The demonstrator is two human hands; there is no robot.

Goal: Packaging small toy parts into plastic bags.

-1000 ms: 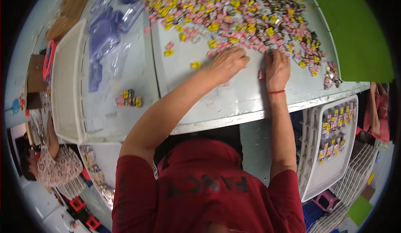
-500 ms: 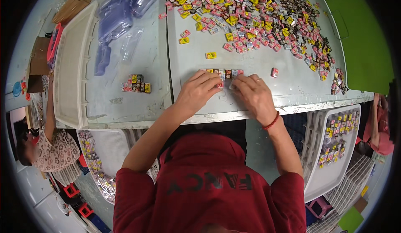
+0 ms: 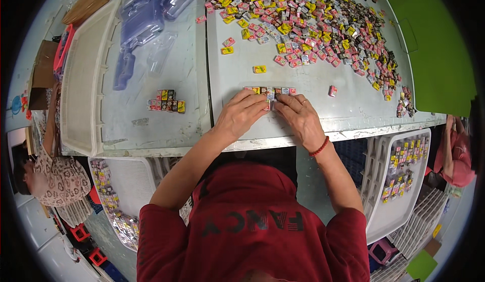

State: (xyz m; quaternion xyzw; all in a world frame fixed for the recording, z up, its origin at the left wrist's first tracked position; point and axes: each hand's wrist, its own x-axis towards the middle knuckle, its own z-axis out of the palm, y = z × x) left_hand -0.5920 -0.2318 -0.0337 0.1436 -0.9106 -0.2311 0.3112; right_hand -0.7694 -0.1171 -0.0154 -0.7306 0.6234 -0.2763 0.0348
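A short row of small boxes [image 3: 271, 91] in pink, yellow, white and dark brown lies on the table in front of me. My left hand [image 3: 237, 115] is closed at the row's left part, its fingertips pressed on a small pink box [image 3: 267, 106] just below the row. From the other side my right hand [image 3: 302, 119], with a red beaded bracelet, pinches a small pale box, mostly hidden by the fingers, against the row's near side. A yellow box [image 3: 259, 69] lies beyond the row, and a pink box [image 3: 333, 91] rests to its right.
A wide heap of small boxes [image 3: 313, 24] covers the far table. At left sit a stacked group of boxes [image 3: 166, 101], clear bluish plastic cases [image 3: 144, 22] and a white tray [image 3: 83, 85]. Trays of grouped boxes [image 3: 404, 181] stand below the table edge. Other people are at both sides.
My right hand has moved left, closer to my left hand, bringing its pale box in against the pink one. My view has shifted slightly.
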